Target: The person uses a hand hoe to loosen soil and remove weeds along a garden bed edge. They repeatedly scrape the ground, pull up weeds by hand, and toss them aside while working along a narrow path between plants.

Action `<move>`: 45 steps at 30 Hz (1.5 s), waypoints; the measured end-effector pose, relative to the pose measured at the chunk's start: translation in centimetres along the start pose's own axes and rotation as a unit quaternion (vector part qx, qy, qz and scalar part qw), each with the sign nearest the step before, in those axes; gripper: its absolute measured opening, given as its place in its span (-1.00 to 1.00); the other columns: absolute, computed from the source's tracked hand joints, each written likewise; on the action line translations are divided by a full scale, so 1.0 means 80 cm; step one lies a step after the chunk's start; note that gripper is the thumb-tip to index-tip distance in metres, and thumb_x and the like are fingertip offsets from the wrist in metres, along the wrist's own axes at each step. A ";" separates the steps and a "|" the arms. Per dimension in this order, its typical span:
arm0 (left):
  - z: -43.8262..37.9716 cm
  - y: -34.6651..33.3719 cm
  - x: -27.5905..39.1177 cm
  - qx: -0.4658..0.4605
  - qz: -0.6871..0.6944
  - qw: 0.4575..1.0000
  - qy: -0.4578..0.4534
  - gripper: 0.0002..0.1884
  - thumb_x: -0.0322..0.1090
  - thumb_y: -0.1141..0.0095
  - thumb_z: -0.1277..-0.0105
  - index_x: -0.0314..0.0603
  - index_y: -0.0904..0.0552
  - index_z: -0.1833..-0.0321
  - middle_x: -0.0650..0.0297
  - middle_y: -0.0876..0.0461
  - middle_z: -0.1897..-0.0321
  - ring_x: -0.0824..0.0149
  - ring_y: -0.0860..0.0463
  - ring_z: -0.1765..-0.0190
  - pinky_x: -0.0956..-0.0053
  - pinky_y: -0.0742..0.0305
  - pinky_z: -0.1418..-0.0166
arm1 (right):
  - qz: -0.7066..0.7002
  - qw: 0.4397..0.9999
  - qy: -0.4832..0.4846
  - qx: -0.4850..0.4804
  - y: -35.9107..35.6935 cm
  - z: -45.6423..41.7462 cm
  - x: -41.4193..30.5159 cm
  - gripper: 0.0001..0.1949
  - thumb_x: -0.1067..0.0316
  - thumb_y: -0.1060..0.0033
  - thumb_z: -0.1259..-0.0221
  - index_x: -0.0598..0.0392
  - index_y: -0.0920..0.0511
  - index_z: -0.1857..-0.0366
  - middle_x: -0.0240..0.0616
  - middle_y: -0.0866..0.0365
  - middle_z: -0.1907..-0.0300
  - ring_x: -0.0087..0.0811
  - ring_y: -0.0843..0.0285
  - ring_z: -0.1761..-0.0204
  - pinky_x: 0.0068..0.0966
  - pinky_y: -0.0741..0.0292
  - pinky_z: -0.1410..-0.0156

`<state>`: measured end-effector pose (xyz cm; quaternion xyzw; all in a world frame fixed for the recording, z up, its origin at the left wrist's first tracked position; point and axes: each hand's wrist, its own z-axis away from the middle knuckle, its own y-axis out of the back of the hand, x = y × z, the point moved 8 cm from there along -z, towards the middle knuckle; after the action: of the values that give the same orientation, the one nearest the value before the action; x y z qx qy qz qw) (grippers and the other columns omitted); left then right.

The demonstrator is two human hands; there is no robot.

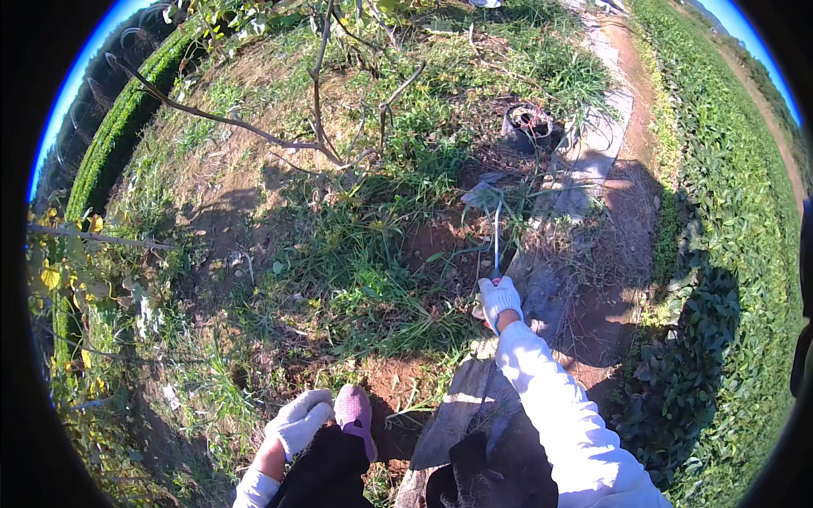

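My right hand (500,301), in a white knit glove, grips a hand tool (497,238) with a slim pale metal shaft or blade. The metal points away from me, and its far end lies among cut-looking grass (517,206), so its shape is unclear. Something red shows under the glove. My left hand (298,420), also in a white glove, rests by my dark-trousered knee (330,470), beside a purple shoe (354,416). Its fingers are bent together; their inner side is hidden. Weeds and long grass (387,305) cover the soil ahead of both hands.
Grey ground-cover fabric (540,292) runs along the right. A black pot (528,127) stands farther up. Bare branches (317,143) rise at the upper left. A dense leafy hedge (724,209) borders the path, and yellowing vines (57,276) hang at left.
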<state>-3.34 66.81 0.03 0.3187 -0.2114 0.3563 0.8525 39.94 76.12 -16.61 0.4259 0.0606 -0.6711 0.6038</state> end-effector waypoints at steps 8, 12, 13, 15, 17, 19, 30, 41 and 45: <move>-0.004 -0.012 0.024 -0.017 -0.058 0.998 0.016 -0.56 -0.15 -0.11 -0.42 -0.25 -0.59 -0.25 0.13 -0.72 -0.01 0.30 -0.68 -0.09 0.43 -0.52 -0.24 | -0.026 0.986 0.142 0.087 0.095 -0.127 -0.073 -0.67 0.05 -0.12 -0.35 0.15 -0.49 0.15 -0.02 -0.69 0.37 -0.15 -0.72 0.38 -0.30 -0.63 0.19; 0.004 0.017 -0.011 0.029 -0.010 1.000 -0.002 -0.59 -0.15 -0.11 -0.43 -0.21 -0.60 -0.23 0.16 -0.71 -0.03 0.30 -0.66 -0.12 0.42 -0.50 -0.26 | -0.080 0.990 -0.089 -0.079 0.019 -0.079 0.073 -0.71 0.11 -0.06 -0.36 0.13 -0.52 0.11 -0.10 -0.66 0.34 -0.25 -0.69 0.40 -0.31 -0.56 0.34; 0.011 0.016 -0.011 0.036 0.010 0.998 0.045 -0.60 -0.13 -0.10 -0.44 -0.19 -0.60 -0.23 0.16 -0.70 -0.05 0.30 -0.65 -0.15 0.41 -0.48 -0.27 | -0.060 0.990 -0.093 -0.089 0.014 -0.010 0.077 -0.68 0.07 -0.09 -0.36 0.14 -0.50 0.11 -0.11 -0.65 0.34 -0.18 -0.67 0.46 -0.25 -0.53 0.44; -0.021 -0.024 0.031 -0.044 -0.012 0.999 0.028 -0.58 -0.11 -0.10 -0.44 -0.18 -0.59 -0.25 0.13 -0.70 -0.07 0.28 -0.65 -0.18 0.40 -0.48 -0.28 | 0.161 0.977 0.123 0.063 0.066 -0.048 0.234 -0.67 0.06 -0.15 -0.35 0.14 -0.49 0.11 -0.10 -0.64 0.34 -0.17 -0.65 0.49 -0.17 -0.53 0.48; 0.003 -0.007 0.031 -0.039 -0.089 0.995 -0.019 -0.62 -0.14 -0.07 -0.45 -0.16 -0.61 -0.21 0.25 -0.72 0.09 0.39 -0.67 0.02 0.44 -0.54 -0.15 | -0.029 0.992 -0.108 -0.056 0.023 0.062 0.148 -0.65 0.07 -0.23 -0.33 0.14 -0.47 0.09 -0.09 -0.65 0.32 -0.22 -0.66 0.47 -0.21 -0.58 0.45; -0.009 -0.016 0.016 -0.035 -0.063 0.997 -0.038 -0.64 -0.16 -0.06 -0.45 -0.15 -0.61 -0.20 0.23 -0.71 0.09 0.38 -0.67 0.03 0.44 -0.54 -0.14 | -0.065 0.996 -0.001 -0.053 0.058 0.064 0.061 -0.66 0.09 -0.28 -0.32 0.13 -0.43 0.13 -0.20 -0.60 0.44 -0.36 -0.60 0.56 -0.41 -0.56 0.54; -0.001 -0.015 0.039 -0.008 -0.121 0.991 -0.052 -0.57 -0.05 -0.08 -0.40 -0.14 -0.61 -0.21 0.17 -0.69 -0.02 0.32 -0.64 -0.10 0.40 -0.49 -0.23 | -0.172 0.984 -0.032 -0.030 0.072 -0.130 0.077 -0.78 0.09 -0.07 -0.41 0.01 -0.45 0.20 -0.17 -0.55 0.51 -0.23 -0.57 0.61 -0.20 -0.53 0.51; 0.013 -0.029 0.006 -0.045 -0.081 0.996 0.009 -0.52 -0.03 -0.04 -0.47 -0.15 -0.55 -0.32 0.12 -0.69 -0.10 0.26 -0.66 -0.15 0.41 -0.48 -0.28 | -0.198 0.972 0.112 -0.065 0.102 0.023 -0.068 -0.57 -0.08 -0.33 -0.28 0.13 -0.51 0.19 -0.31 -0.52 0.55 -0.43 -0.49 0.68 -0.44 -0.48 0.59; 0.019 -0.028 0.025 -0.052 -0.080 0.995 0.007 -0.50 -0.03 -0.02 -0.47 -0.17 -0.54 -0.33 0.09 -0.67 -0.16 0.21 -0.64 -0.21 0.37 -0.46 -0.32 | -0.254 0.957 0.140 -0.033 0.102 -0.037 -0.110 -0.60 -0.12 -0.24 -0.34 0.04 -0.50 0.22 -0.31 -0.47 0.60 -0.41 -0.45 0.71 -0.42 -0.44 0.60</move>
<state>-0.54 65.47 1.38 0.2877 -0.1978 0.2777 0.8950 47.64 82.38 -9.29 0.4657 0.2726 -0.7337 0.4128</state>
